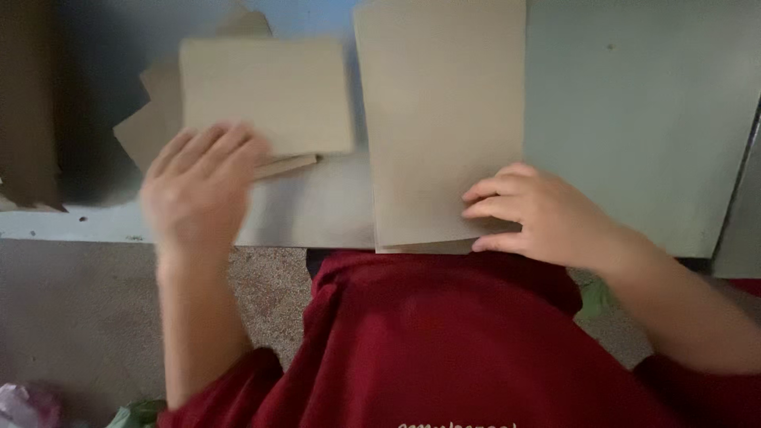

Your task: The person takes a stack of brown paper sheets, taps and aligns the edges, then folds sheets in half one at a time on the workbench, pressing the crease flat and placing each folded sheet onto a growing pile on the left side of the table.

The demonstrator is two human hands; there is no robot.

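Observation:
My left hand [198, 186] is blurred, fingers spread, resting at the near left corner of a small stack of tan cardboard pieces [265, 95] on the pale table [634, 111]. My right hand [539, 214] lies with fingers on the near right corner of a tall tan cardboard sheet [440, 119], which sits on more sheets of the same size at the table's front edge. Neither hand visibly grips anything; whether the right thumb is under the sheet is hidden.
More odd-shaped cardboard pieces [147, 127] stick out under the small stack at the left. A brown box wall [28, 103] stands at the far left. My red shirt [444, 349] fills the bottom. A speckled floor [71, 317] lies below the table edge.

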